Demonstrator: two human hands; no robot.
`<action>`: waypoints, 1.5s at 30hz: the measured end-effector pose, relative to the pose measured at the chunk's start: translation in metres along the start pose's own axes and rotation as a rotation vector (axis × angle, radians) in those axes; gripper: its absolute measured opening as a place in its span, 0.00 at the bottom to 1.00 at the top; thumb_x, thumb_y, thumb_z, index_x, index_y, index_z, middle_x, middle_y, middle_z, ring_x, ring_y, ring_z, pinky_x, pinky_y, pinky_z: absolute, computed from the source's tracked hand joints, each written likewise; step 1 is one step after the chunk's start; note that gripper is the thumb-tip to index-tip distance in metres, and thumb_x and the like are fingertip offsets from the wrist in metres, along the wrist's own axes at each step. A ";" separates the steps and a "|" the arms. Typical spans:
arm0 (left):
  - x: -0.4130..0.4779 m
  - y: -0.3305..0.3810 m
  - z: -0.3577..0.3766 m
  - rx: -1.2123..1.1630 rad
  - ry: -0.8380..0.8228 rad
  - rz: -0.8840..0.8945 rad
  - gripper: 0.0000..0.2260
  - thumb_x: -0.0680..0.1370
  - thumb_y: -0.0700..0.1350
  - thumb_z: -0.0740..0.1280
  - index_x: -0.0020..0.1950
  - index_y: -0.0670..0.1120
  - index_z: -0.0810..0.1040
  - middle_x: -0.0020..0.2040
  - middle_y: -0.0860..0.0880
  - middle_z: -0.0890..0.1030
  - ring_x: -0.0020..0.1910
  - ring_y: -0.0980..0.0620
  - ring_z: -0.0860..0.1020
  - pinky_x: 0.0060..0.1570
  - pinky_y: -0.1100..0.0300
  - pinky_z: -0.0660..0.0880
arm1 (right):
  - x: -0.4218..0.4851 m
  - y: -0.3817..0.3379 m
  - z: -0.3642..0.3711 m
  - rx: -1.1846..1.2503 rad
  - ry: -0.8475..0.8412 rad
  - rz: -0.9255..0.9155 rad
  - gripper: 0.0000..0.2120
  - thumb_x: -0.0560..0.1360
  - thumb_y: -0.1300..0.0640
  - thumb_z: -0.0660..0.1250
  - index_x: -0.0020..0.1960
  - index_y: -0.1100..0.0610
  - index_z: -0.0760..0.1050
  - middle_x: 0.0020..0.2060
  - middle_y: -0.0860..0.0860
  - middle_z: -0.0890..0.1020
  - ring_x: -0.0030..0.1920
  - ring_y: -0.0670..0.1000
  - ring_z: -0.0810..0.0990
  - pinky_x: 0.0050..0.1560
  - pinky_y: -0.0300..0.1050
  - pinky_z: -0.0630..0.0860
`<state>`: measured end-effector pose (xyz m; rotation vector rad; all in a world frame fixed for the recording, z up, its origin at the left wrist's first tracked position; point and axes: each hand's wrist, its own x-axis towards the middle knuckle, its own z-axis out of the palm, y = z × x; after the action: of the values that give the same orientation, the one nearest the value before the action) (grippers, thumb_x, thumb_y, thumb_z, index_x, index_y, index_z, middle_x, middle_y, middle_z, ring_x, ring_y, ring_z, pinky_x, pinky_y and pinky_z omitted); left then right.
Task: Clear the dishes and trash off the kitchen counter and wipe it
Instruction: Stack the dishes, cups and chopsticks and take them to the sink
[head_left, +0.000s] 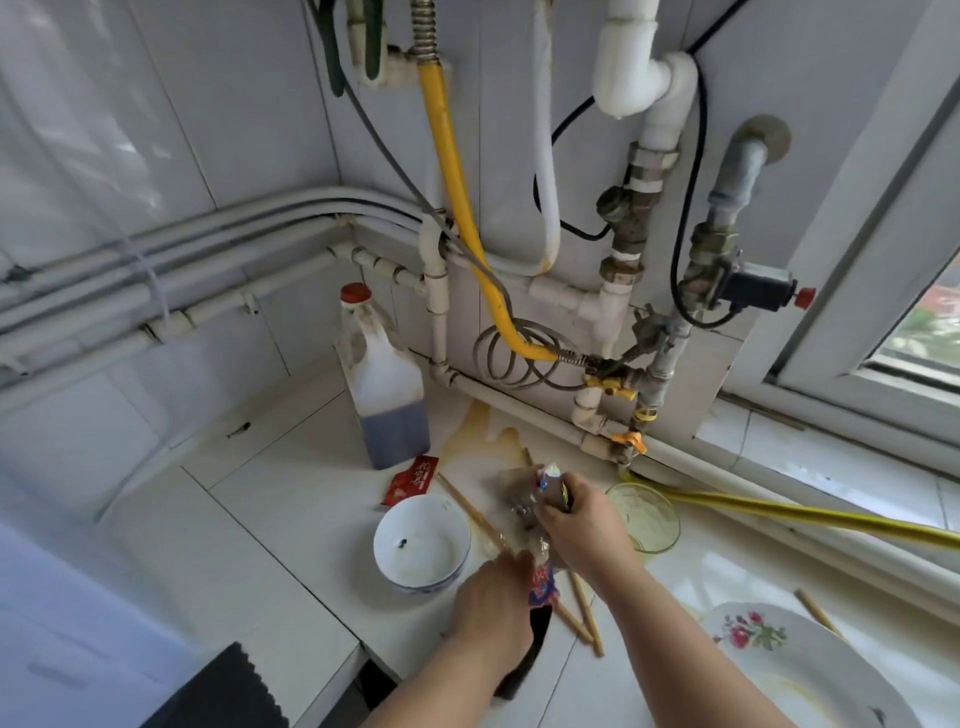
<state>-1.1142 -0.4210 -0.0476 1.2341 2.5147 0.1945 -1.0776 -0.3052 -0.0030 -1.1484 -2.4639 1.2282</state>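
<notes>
Item: crumpled plastic wrapper (522, 501), sitting over the tiled counter (260, 519) between white bowl (421, 545) and green glass dish (647, 517). Right hand (582, 525) is gripping its upper end, fingers curled; left hand (493, 597) is pinching its printed lower end. Chopsticks (470, 512) are lying underneath.

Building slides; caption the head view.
Left hand and right hand hold a crumpled clear plastic wrapper beside a white ceramic bowl.

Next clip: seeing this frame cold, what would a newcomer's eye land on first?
Centre foreground, the right hand grips a crumpled clear plastic wrapper with red and blue print, the left hand at its lower end, over scattered wooden chopsticks. Behind, a bright yellow hose snakes down the pipe-crowded wall, and an orange-brown spill stains the white counter beside a translucent plastic jug of dark liquid.
</notes>
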 end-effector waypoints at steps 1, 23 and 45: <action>0.001 0.000 -0.005 -0.092 0.047 -0.008 0.14 0.80 0.43 0.58 0.65 0.46 0.67 0.62 0.46 0.75 0.61 0.46 0.75 0.58 0.55 0.71 | 0.002 -0.001 0.002 -0.003 0.024 0.007 0.02 0.75 0.56 0.64 0.47 0.54 0.72 0.40 0.52 0.80 0.36 0.52 0.78 0.33 0.43 0.70; 0.060 -0.155 -0.092 -0.967 0.343 -0.548 0.04 0.72 0.42 0.73 0.45 0.44 0.81 0.42 0.43 0.83 0.44 0.42 0.81 0.46 0.54 0.75 | 0.035 -0.001 0.036 -0.264 0.031 0.184 0.16 0.78 0.48 0.60 0.60 0.56 0.72 0.56 0.55 0.72 0.61 0.56 0.68 0.61 0.49 0.67; 0.101 -0.174 -0.054 -0.521 0.045 -0.560 0.11 0.74 0.40 0.67 0.57 0.41 0.78 0.52 0.40 0.81 0.51 0.40 0.79 0.49 0.54 0.75 | 0.003 -0.026 0.013 0.019 0.200 0.163 0.22 0.79 0.57 0.61 0.72 0.52 0.60 0.44 0.47 0.75 0.43 0.49 0.75 0.43 0.43 0.72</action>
<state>-1.3205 -0.4470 -0.0668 0.3171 2.4977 0.6806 -1.0999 -0.3207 0.0072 -1.4165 -2.2461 1.1126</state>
